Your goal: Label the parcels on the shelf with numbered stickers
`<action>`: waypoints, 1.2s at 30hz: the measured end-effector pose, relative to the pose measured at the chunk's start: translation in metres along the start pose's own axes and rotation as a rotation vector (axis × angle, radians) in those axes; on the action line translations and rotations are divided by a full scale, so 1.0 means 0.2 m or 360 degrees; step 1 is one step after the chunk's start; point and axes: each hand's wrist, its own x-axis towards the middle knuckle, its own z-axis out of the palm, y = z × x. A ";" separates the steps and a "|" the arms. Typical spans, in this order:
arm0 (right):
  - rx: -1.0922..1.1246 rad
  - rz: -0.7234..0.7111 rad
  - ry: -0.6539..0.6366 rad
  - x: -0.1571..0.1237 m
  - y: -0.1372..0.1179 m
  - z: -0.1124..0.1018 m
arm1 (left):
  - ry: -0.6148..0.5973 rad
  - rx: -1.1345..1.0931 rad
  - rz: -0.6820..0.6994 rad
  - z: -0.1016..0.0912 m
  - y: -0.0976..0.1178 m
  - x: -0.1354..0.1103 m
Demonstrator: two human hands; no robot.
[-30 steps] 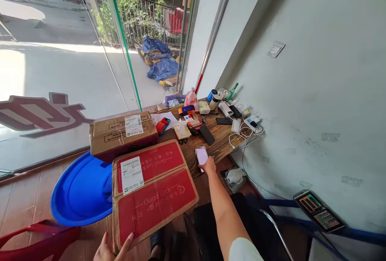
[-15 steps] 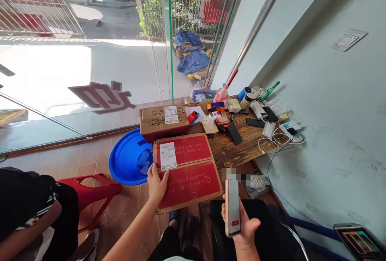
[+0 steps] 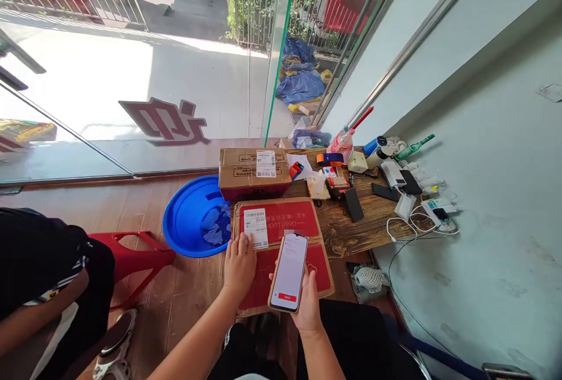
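Holding the phone (image 3: 288, 274) in my right hand (image 3: 291, 279), I have its lit screen turned up toward me. The fingers of this hand come around the left edge and the thumb lies along the right edge, so the phone is gripped between them. A red bar shows near the bottom of the screen; the small text I cannot read. The phone is above the near part of the red box (image 3: 269, 260), and whether its back touches the cardboard I cannot tell.

My left hand (image 3: 240, 263) lies palm down on this box, with the fingers stretched forward and only slightly spread, pinching nothing. Its fingertips are at the lower left corner of the white label (image 3: 256, 228). The box is closed, and its far right part is beside the wooden surface (image 3: 373, 230).

Just behind it stands a brown box (image 3: 239, 178), also with a label on the top. To the left is a blue basin (image 3: 182, 216) with some crumpled blue material (image 3: 217, 225) inside. On the surface, to the right of the boxes, there is a dark flat object (image 3: 353, 204), and farther back a pink bottle (image 3: 341, 144). A green bottle (image 3: 415, 147) leans near the wall. At my left another person (image 3: 44, 263) is beside a red stool (image 3: 144, 251).
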 end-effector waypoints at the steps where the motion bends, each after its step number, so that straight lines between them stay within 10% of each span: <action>1: -0.0025 0.0016 0.0010 -0.02 -0.01 0.01 | 0.0004 -0.0008 0.0001 0.00 0.01 0.01; 36: -0.0280 0.0053 0.0052 0.04 -0.04 0.03 | -0.0136 0.0096 -0.0080 -0.07 0.05 0.11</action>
